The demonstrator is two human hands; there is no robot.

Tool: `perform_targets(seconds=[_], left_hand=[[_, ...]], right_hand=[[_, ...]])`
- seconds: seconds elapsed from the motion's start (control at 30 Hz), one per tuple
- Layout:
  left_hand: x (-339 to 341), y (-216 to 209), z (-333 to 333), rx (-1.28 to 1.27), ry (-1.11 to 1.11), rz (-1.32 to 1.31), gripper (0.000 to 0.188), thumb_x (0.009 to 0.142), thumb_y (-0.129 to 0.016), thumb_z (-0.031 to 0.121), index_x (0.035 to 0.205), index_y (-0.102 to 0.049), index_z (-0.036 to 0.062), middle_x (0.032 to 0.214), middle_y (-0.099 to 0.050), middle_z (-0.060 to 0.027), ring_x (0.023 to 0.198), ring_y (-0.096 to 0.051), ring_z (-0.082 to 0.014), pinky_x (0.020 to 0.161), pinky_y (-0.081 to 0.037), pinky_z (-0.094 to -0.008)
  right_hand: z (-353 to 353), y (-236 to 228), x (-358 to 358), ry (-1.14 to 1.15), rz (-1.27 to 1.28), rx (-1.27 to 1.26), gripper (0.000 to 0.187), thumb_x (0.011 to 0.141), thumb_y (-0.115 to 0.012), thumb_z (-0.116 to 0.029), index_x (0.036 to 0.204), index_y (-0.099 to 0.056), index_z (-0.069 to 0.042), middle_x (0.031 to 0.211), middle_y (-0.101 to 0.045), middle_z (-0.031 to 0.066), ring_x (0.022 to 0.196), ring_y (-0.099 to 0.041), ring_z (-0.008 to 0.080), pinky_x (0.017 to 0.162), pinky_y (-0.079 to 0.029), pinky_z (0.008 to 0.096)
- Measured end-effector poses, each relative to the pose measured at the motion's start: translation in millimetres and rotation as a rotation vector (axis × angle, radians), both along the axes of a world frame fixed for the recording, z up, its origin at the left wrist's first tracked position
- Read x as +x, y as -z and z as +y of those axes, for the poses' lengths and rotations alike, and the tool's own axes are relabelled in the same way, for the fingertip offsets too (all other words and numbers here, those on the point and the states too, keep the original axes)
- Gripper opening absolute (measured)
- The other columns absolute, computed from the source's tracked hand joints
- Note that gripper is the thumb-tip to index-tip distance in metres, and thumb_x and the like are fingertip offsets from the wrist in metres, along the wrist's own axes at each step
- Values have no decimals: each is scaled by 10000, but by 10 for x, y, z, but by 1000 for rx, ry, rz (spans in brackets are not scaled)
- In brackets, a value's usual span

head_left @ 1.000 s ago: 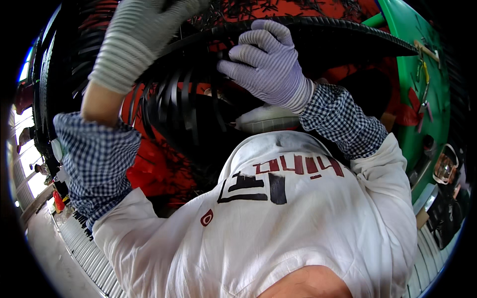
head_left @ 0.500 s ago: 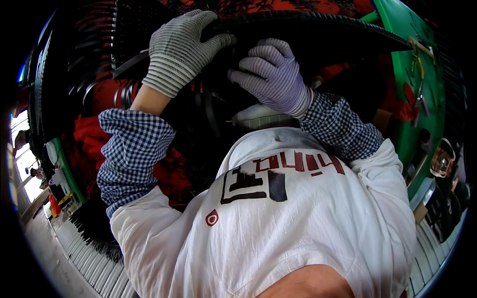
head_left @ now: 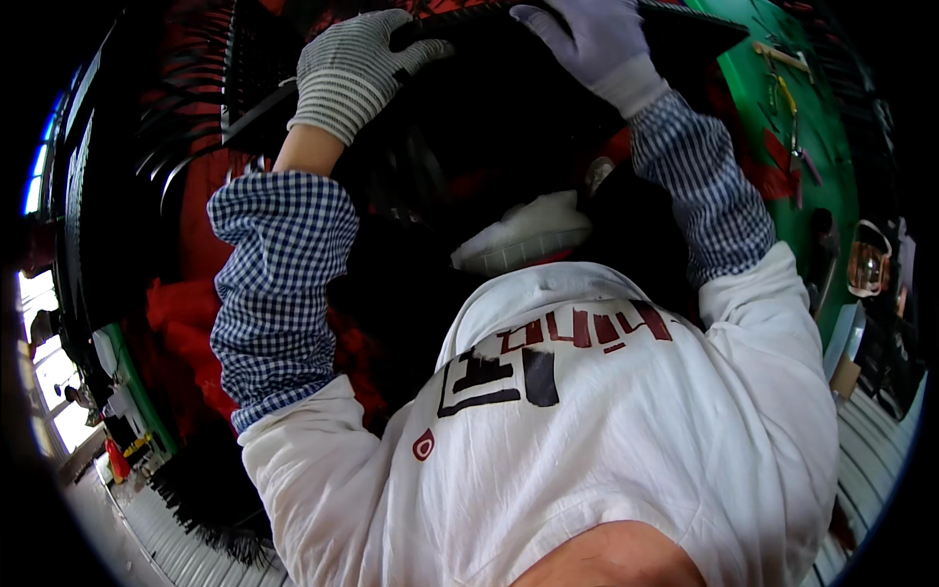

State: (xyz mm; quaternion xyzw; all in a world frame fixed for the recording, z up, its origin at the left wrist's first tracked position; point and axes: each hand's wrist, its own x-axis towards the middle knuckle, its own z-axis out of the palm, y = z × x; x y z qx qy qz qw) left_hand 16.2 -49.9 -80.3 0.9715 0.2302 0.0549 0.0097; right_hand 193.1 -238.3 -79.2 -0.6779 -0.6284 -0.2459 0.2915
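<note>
My left hand (head_left: 352, 76), in a grey-and-white striped knit glove, rests at the left part of a dark panel. Its thumb stands apart from the fingers and nothing shows between them. My right hand (head_left: 599, 49), in a pale purple glove, lies over the far side of the black panel (head_left: 694, 37), with its thumb stretched out to the left. The top of the picture cuts off its other fingertips. A ridged rim runs along the panel's far edge and ends in a corner at the right. Deep shadow hides most of the panel's face.
Black curved strips (head_left: 181, 122) stick out at the left, above red cloth (head_left: 181, 318). At the right, a green surface (head_left: 827, 157) carries yellow-handled pliers (head_left: 788, 96). A pale, cushion-like thing (head_left: 528, 233) lies before my body. Black bristles (head_left: 210, 514) stand at lower left.
My right hand has moved away and to the right, its curled fingers now opened out. The left hand has stayed nearly in place. The panel's right corner appears higher and farther left.
</note>
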Motion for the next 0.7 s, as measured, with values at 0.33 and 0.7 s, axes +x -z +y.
perform_targets(seconds=[0.33,0.7], left_hand=[[886,-157,475,-13,-57,82,710,809,-607,680,1278,-625,147,1164,-688,-95,1075,-655,-276,967,-489,-452],[893,-696,211,53,-38,79,787,778,-629,705,1280,-616,100,1195,-669,-136,1124,-629,-307,995,-468,-450]], right_hand=[[349,-135,759,131,112,-294,527,811,-622,-601,961,-674,-99,936,-688,108,941,-634,295,886,-409,417],[126,-375,681,247,110,-294,648,739,-659,-649,1087,-646,-102,1067,-658,113,1082,-585,280,974,-370,426]])
